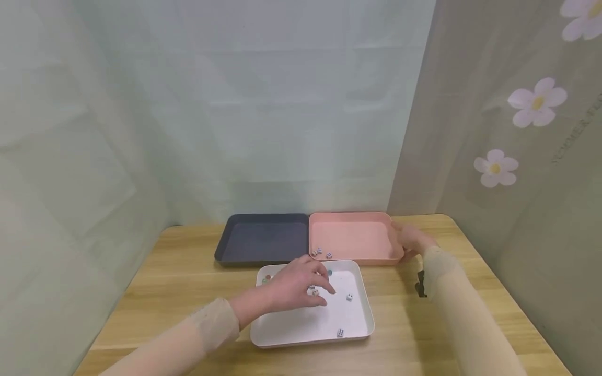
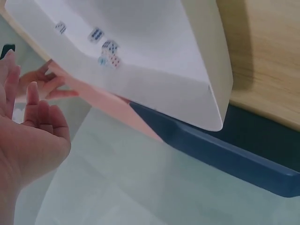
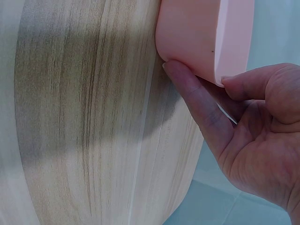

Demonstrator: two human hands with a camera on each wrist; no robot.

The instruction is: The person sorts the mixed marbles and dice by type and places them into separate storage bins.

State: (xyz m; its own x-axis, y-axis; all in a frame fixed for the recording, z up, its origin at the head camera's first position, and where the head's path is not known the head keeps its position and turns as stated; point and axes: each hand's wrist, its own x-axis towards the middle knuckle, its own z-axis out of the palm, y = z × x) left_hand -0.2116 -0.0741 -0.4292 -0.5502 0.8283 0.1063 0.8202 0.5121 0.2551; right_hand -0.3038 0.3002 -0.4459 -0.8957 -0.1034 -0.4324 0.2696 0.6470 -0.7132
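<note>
My left hand (image 1: 293, 286) hovers over the white tray (image 1: 301, 328), its fingers loosely bent and nothing visible between them. Beneath its fingers lie a few dice (image 1: 315, 292), partly hidden. To their right sits a white die (image 1: 349, 297), with another die (image 1: 340, 332) by the near wall. At the far right end of the pink tray (image 1: 352, 236), my right hand (image 1: 413, 240) grips the corner. In the right wrist view the thumb (image 3: 248, 86) presses the rim while the fingers go underneath. Dice (image 1: 328, 256) rest in the pink tray's near left corner.
A dark blue tray (image 1: 268, 240) stands left of the pink one, touching it. Small green and red pieces (image 1: 266, 280) lie in the white tray's far left corner. All trays are on a wooden table (image 1: 178, 292) with curtains (image 1: 282, 130) behind and at the sides.
</note>
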